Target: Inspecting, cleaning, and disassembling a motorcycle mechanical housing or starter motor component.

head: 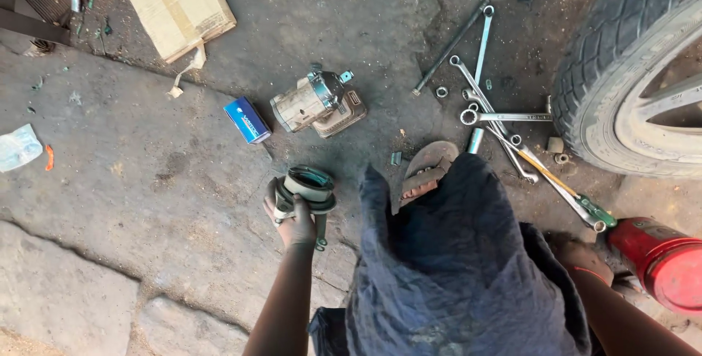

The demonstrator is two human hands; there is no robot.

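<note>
L hand (292, 224) round metal hub part (310, 185)

Oil-stained concrete floor (146, 173), cracked, in flat daylight. Left of the tyre (621, 71) lie scattered wrenches (490, 107); further left an impact wrench (318, 104), blue box (247, 120) and cardboard (179, 5).

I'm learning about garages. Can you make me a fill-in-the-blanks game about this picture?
1. The left hand holds a round metal ____.
2. The small box beside the power tool is coloured ____.
3. The wrenches lie on the ground next to a big black ____.
4. The foot wears a ____.

Missing words: part; blue; tyre; sandal
</note>
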